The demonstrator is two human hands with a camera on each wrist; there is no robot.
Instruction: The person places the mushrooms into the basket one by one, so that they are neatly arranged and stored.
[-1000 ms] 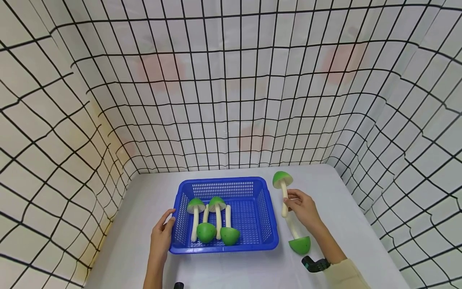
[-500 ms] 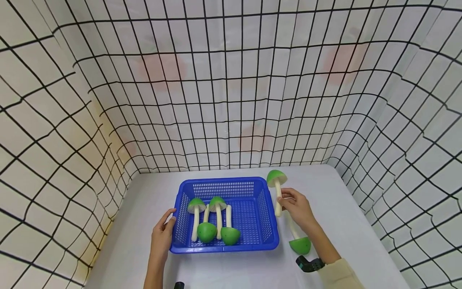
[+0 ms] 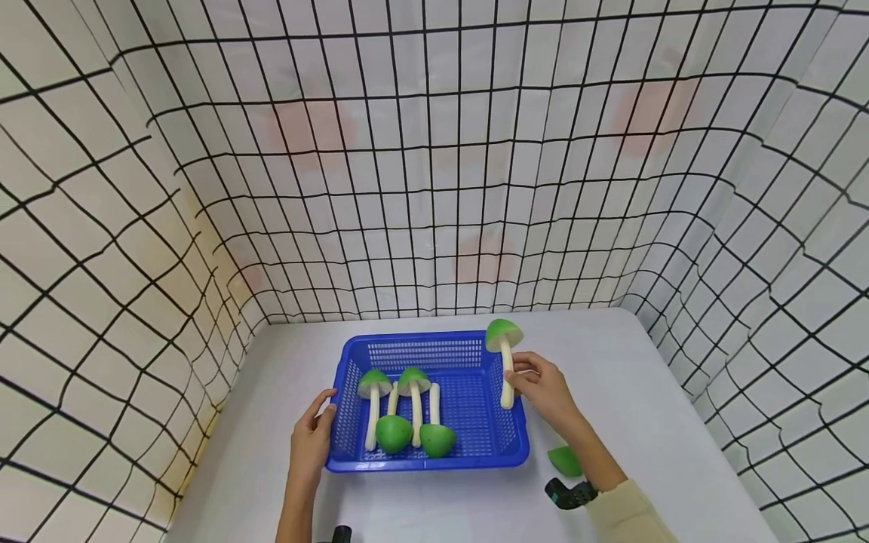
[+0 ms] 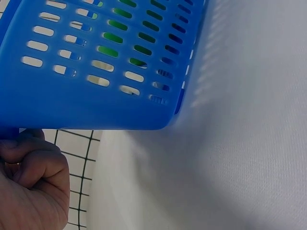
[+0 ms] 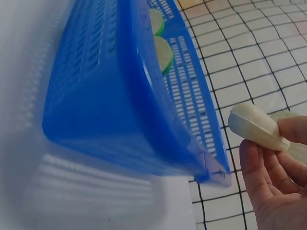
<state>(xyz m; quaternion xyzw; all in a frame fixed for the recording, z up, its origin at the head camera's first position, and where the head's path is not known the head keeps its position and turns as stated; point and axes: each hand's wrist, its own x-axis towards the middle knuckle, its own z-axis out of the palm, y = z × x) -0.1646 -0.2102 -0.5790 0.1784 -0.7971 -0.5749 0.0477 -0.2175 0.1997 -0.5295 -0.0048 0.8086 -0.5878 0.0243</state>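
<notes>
A blue plastic basket (image 3: 475,461) with slotted walls stands on the white table. Inside it, several toy mushrooms (image 3: 394,435) with green caps and pale stems lie side by side toward the left, caps alternating front and back. My left hand (image 3: 311,441) grips the basket's left rim, its fingers curled there in the left wrist view (image 4: 36,179). My right hand (image 3: 548,394) pinches a green-capped toy mushroom (image 3: 506,369) by its stem, cap up, over the basket's right edge. In the right wrist view the stem's end (image 5: 254,127) shows between thumb and fingers.
Another mushroom's green cap (image 3: 566,461) lies on the table (image 3: 652,422) right of the basket, its stem hidden behind the right forearm. A black wrist device (image 3: 569,494) sits at the right wrist. White walls with a black grid (image 3: 434,188) surround the table.
My right hand has carried the mushroom leftward, from beside the basket to over its right edge. The forearm now covers the stem of the mushroom on the table. My left hand keeps its hold.
</notes>
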